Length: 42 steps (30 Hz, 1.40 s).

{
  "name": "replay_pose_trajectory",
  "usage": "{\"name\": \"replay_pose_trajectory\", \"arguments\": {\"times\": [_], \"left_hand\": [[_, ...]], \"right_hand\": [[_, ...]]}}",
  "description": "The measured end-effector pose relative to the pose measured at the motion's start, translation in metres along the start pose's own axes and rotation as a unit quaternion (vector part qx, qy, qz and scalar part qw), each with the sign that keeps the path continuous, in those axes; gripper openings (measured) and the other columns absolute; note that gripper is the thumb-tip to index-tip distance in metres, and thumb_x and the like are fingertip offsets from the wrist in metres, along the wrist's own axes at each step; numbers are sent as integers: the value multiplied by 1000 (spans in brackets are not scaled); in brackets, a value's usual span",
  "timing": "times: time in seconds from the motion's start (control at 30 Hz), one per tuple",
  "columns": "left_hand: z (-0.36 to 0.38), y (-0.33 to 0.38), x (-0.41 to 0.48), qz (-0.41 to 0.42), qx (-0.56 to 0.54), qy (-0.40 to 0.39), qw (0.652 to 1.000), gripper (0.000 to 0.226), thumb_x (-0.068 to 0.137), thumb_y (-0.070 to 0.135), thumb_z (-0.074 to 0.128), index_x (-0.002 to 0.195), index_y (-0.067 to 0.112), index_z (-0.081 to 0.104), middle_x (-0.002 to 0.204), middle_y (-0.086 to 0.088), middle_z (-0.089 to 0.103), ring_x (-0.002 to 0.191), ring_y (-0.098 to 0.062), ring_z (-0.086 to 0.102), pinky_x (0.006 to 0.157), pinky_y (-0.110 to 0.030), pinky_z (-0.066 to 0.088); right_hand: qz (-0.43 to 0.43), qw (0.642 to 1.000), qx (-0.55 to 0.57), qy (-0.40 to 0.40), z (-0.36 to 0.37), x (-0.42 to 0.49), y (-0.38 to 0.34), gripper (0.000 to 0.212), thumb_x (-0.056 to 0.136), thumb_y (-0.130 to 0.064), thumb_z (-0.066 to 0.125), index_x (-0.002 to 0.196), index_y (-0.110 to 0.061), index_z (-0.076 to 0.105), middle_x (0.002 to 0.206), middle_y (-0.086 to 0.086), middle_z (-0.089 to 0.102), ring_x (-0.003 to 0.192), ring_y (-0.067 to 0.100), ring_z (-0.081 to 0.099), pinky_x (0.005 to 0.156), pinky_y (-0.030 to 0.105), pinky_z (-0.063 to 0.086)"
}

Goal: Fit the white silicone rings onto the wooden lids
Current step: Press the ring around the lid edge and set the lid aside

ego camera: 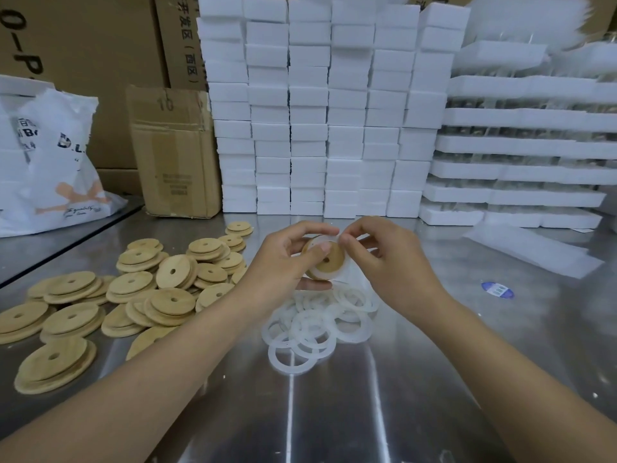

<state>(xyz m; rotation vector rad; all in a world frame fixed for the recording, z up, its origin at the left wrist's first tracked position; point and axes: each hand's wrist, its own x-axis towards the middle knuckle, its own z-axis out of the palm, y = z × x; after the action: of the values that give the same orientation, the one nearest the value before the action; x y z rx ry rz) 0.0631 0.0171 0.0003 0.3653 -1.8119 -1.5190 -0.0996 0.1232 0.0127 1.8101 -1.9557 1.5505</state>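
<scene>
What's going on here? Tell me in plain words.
A person is fitting a white ring onto a wooden lid. The left hand grips the lid above the metal table while the right hand pinches the ring at its edge. The ring looks only partly on. A heap of bare lids lies to the left, loose rings below the hands.

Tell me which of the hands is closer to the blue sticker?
Right. The right hand is left of the blue sticker; the left hand is farther left, across the wooden lid.
</scene>
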Motion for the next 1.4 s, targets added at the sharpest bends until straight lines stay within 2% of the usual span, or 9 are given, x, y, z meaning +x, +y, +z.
{"name": "replay_pose_trajectory", "arguments": {"times": [0.3, 0.4, 0.63, 0.73, 0.87, 1.07, 1.17, 1.3, 1.4], "left_hand": [[-2, -5, 3, -23, -5, 8, 1000, 22, 110, 22, 59, 116, 29, 79, 106, -6, 79, 104, -28, 78, 80, -50, 67], [-3, -5, 4, -30, -19, 16, 999, 20, 110, 20, 59, 112, 26, 78, 103, -8, 78, 101, -31, 78, 80, -50, 67], [-5, -5, 4, -41, -53, 24, 997, 17, 110, 17, 58, 110, 16, 76, 113, -13, 75, 102, -38, 77, 80, -54, 66], [-5, -3, 4, -44, -78, 48, 995, 18, 110, 17, 58, 109, 15, 76, 102, -7, 77, 95, -36, 79, 79, -56, 66], [-6, -2, 7, -41, -92, 115, 988, 20, 110, 20, 60, 103, 19, 79, 107, -10, 72, 91, -34, 80, 73, -55, 67], [-7, -2, 5, -9, -41, 106, 994, 18, 110, 22, 61, 105, 24, 78, 96, -5, 78, 88, -34, 80, 69, -50, 68], [-5, -3, 4, 2, -42, 82, 996, 11, 106, 19, 68, 112, 21, 76, 97, -4, 80, 89, -32, 81, 70, -49, 68], [-5, -4, 3, 16, -37, 78, 996, 21, 98, 14, 78, 118, 20, 75, 104, -6, 81, 91, -30, 81, 70, -46, 68], [-6, -2, 3, 13, -59, 83, 995, 21, 98, 13, 78, 117, 19, 77, 105, -7, 82, 89, -31, 81, 70, -45, 68]], "right_hand": [[-9, 1000, -4, 0, 0, -1, 1, 11, 102, -25, 68, 91, -24, 72, 92, -17, 72, 87, -5, 67, 74, 6, 47], [-7, 1000, -4, -4, -1, 0, 0, 11, 101, -25, 69, 91, -23, 71, 92, -17, 72, 86, -6, 67, 73, 5, 47], [-8, 1000, -15, -11, 0, 1, 2, 15, 101, -29, 69, 86, -31, 66, 90, -21, 70, 88, -7, 66, 74, 4, 45], [4, 999, -19, -28, 1, 1, 4, 16, 101, -30, 69, 86, -34, 66, 88, -24, 69, 88, -2, 70, 74, 7, 48], [17, 998, -18, -54, 1, 1, 6, 17, 101, -32, 67, 85, -35, 66, 89, -20, 71, 88, 2, 72, 75, 12, 51], [85, 991, 74, -69, 6, -3, 1, 20, 101, -43, 63, 88, -29, 71, 94, -13, 75, 89, 8, 75, 83, 39, 60], [100, 988, 104, -54, 7, -4, -2, 22, 100, -45, 67, 87, -26, 69, 92, -11, 76, 85, 8, 76, 81, 39, 60], [116, 982, 135, -60, 5, -3, -1, 20, 101, -34, 69, 88, -19, 70, 94, -7, 76, 85, 10, 77, 84, 44, 60], [130, 974, 168, -81, 2, -1, -1, 20, 102, -33, 69, 90, -17, 70, 98, -9, 76, 90, 10, 78, 84, 38, 59]]}}
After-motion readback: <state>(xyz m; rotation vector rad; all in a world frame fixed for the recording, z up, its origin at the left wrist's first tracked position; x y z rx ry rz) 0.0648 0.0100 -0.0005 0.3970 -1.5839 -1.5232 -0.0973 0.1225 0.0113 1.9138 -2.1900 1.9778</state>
